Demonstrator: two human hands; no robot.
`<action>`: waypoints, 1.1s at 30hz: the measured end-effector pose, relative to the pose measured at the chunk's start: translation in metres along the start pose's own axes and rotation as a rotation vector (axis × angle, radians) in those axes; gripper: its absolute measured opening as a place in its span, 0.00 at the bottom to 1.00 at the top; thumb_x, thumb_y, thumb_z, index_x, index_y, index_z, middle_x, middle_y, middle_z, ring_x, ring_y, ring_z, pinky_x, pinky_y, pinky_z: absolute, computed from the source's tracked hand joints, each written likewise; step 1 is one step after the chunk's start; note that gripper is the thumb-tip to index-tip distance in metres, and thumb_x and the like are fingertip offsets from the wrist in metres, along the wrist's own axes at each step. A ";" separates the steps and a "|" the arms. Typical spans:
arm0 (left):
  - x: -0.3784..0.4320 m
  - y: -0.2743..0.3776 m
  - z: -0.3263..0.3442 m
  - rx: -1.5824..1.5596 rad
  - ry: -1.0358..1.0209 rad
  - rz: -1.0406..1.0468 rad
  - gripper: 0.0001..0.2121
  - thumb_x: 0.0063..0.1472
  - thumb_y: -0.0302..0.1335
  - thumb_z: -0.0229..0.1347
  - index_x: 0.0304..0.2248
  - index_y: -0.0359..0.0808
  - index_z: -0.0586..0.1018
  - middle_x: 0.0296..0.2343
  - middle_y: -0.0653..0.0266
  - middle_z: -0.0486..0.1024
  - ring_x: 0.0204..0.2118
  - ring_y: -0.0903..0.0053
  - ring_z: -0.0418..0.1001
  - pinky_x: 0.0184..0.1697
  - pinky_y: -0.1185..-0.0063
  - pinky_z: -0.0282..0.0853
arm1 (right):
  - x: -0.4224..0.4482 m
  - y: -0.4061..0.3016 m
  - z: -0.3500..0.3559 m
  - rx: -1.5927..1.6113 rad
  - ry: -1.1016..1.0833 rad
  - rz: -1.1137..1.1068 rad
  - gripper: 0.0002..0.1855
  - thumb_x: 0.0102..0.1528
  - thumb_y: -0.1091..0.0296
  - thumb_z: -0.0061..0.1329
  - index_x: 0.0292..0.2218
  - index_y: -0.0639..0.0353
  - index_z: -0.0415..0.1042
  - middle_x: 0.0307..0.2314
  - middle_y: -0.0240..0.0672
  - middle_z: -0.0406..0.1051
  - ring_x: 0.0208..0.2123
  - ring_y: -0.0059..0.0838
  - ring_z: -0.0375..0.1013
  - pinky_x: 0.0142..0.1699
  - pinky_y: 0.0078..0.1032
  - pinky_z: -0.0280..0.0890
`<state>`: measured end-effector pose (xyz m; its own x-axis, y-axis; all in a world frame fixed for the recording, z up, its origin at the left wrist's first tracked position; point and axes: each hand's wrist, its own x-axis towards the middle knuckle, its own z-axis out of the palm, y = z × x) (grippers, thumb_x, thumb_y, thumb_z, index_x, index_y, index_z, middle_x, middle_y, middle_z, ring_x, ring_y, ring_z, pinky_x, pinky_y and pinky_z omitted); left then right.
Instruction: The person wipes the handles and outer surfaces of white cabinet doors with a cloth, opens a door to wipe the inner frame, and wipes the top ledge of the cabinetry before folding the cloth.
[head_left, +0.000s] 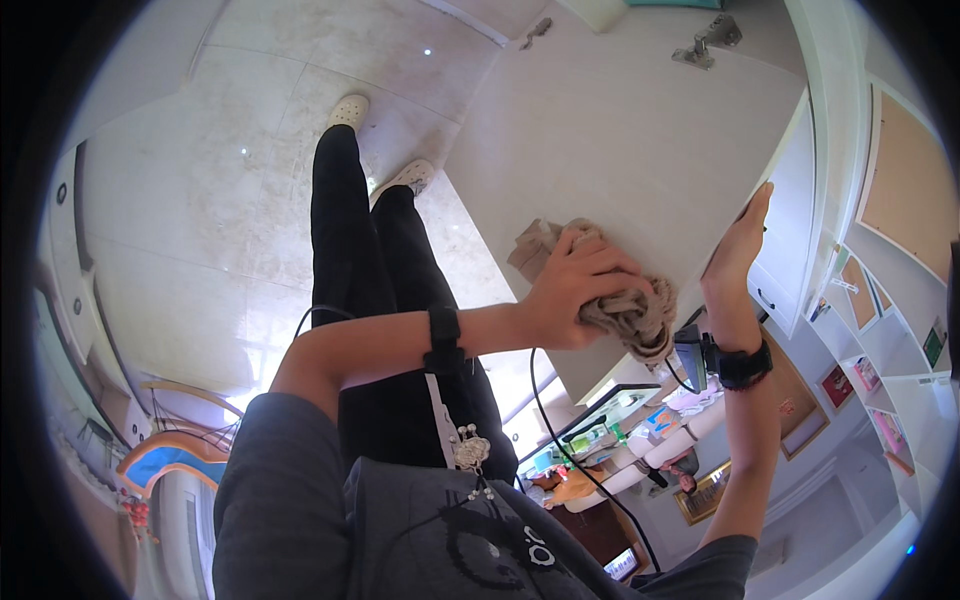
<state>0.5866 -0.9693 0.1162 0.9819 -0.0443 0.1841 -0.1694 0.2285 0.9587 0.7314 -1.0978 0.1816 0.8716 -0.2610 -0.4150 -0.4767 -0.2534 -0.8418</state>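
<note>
My left hand (574, 289) is pressed over a bunched beige-brown cloth (637, 315), with its fingers spread across the folds. The cloth lies against the pale inner face of a white cabinet door (622, 157). Along the door's right-hand edge lies my right hand (739, 240), holding that edge with its fingers stretched along it; the door hides part of the grip. Dark straps circle both wrists, and a small black device (694, 356) with a cable sits at the right one.
Metal hinges (705, 45) join the door at the top. My feet, in cream clogs (349, 112), stand on stained pale floor tiles (262, 187). Another white door (784, 225) and shelves (900, 375) are at right. A person (682, 469) is near a cluttered table (600, 427).
</note>
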 end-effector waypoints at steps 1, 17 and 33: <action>-0.006 0.002 0.002 0.001 -0.007 -0.002 0.24 0.27 0.25 0.57 0.33 0.42 0.75 0.34 0.68 0.68 0.39 0.72 0.64 0.44 0.71 0.47 | 0.001 0.001 -0.001 0.005 0.005 0.003 0.27 0.59 0.49 0.24 0.47 0.63 0.59 0.41 0.33 0.63 0.42 0.25 0.62 0.48 0.19 0.55; -0.045 0.004 -0.098 0.031 0.063 -0.729 0.23 0.44 0.22 0.58 0.42 0.31 0.66 0.33 0.63 0.71 0.36 0.79 0.68 0.39 0.82 0.63 | 0.047 0.090 -0.073 0.215 -0.301 0.119 0.27 0.59 0.50 0.23 0.51 0.60 0.53 0.47 0.38 0.58 0.50 0.33 0.56 0.54 0.29 0.51; 0.013 -0.036 -0.034 -0.071 0.265 -0.214 0.22 0.42 0.25 0.59 0.40 0.33 0.68 0.33 0.62 0.68 0.34 0.71 0.67 0.40 0.79 0.60 | 0.046 0.107 -0.064 0.427 -0.484 0.104 0.30 0.58 0.47 0.24 0.52 0.62 0.51 0.47 0.40 0.57 0.51 0.35 0.55 0.54 0.29 0.50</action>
<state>0.6087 -0.9449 0.0766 0.9839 0.1535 -0.0912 0.0400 0.3086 0.9503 0.7131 -1.1962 0.0945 0.8239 0.2101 -0.5264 -0.5609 0.1692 -0.8104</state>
